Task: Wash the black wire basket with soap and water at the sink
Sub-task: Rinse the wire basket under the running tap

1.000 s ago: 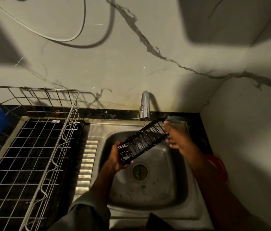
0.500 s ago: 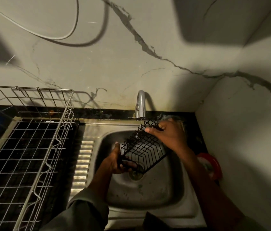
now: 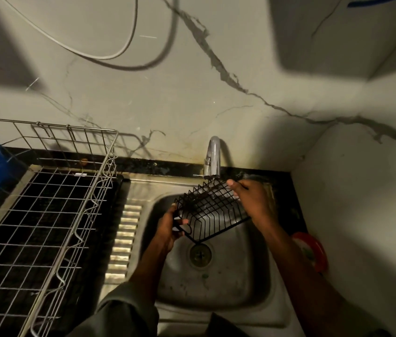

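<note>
Here, both hands are gripping the black wire basket (image 3: 210,210) under the tap (image 3: 212,156) above the sink (image 3: 252,276): left hand (image 3: 169,227) fingers are closing round its near corner, right hand (image 3: 252,200) fingers its far edge.

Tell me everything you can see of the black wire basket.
The black wire basket is a small rectangular rack of thin dark wires, with parallel bars and low sides. It is held tilted above the steel sink, its far end just under the tap. The left hand grips its near corner; the right hand holds its far edge. It touches nothing else visibly.
</note>
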Motion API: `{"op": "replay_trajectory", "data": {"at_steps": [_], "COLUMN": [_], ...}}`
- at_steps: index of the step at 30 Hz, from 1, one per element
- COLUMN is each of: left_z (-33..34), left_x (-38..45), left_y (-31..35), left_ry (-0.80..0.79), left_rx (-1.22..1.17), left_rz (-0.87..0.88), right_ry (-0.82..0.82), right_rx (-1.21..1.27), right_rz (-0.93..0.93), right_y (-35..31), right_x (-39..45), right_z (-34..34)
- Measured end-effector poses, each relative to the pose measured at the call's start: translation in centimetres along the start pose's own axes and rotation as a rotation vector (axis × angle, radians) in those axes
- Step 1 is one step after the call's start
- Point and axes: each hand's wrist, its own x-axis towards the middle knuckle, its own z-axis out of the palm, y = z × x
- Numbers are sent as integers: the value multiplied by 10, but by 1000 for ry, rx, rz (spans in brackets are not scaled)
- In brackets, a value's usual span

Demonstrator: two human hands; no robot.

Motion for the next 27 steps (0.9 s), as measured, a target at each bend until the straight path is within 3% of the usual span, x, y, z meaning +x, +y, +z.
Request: {"op": "replay_trajectory", "data": {"at_steps": [13, 27], "left_z": [3, 31], "left_x": [2, -2], "left_y": [-18, 1], "left_ry": [63, 14], "left_rx": [-166, 33], "left_rz": [-41, 145], "right_ry": [-106, 232], "right_rx": [18, 187], "right_rz": [-81, 69], "right_y": [-16, 28], "right_x": [8, -12], "right_z": [36, 4]}}
